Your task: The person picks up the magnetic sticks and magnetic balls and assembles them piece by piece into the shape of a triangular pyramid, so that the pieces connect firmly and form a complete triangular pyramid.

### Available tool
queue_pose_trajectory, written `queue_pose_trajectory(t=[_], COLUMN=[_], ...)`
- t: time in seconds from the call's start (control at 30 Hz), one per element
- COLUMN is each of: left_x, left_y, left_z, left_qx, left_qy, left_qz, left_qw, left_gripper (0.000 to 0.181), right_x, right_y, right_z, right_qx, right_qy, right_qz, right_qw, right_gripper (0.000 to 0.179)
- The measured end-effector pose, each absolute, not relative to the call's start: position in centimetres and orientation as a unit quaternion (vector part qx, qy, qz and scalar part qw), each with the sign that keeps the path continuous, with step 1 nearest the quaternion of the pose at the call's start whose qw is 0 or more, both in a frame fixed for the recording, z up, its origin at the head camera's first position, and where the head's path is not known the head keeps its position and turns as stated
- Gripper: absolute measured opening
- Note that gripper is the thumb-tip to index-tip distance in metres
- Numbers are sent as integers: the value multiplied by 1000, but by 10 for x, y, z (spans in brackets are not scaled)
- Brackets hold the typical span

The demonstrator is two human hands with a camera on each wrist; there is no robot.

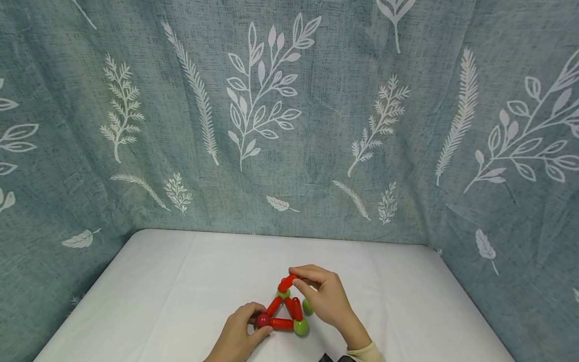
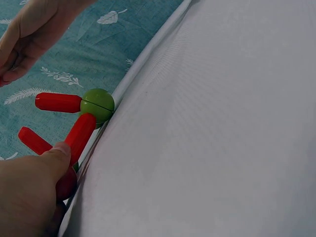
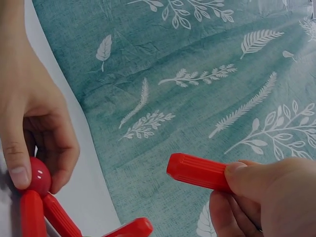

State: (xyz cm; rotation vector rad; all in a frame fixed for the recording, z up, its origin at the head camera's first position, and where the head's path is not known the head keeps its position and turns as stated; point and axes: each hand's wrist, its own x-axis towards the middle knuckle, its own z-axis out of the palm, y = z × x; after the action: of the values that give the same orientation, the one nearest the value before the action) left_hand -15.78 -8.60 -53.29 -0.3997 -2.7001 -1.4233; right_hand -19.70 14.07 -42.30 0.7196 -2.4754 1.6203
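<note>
Red rods and balls form a triangle on the table. My left hand [image 1: 244, 327] grips the red ball [image 1: 263, 320] at its left corner, thumb and fingers on either side. One green ball [image 1: 283, 294] is at the far corner, another green ball [image 1: 300, 327] at the near right, with a red rod [image 1: 296, 308] sticking up from it. My right hand [image 1: 326, 296] pinches a loose red rod [image 3: 197, 172] between thumb and fingers, above the far corner. In the left wrist view, a rod [image 2: 58, 102] juts from a green ball [image 2: 97, 105].
A loose green ball [image 1: 307, 306] lies beside the triangle, partly behind my right hand. The white table [image 1: 217, 271] ends at a teal leaf-patterned curtain [image 1: 316, 201] at the back and sides. A dark object [image 1: 336, 358] shows near the right sleeve.
</note>
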Motion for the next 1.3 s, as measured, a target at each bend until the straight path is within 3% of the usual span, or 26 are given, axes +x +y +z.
queue_pose_trajectory(t=[0.8,1.3], left_x=[-159,-159], left_y=[-87,-88], left_z=[-534,-537], left_qx=[-137,-158], left_qy=[-874,-866], left_qz=[-464,-469], left_qw=[39,68], left_gripper=[38,36], right_x=[-196,-196], right_y=[126,119], right_z=[-437,-447], right_qx=[279,300], right_qy=[-863,-871], right_qz=[416,386], right_qw=[63,55], right_gripper=[24,24])
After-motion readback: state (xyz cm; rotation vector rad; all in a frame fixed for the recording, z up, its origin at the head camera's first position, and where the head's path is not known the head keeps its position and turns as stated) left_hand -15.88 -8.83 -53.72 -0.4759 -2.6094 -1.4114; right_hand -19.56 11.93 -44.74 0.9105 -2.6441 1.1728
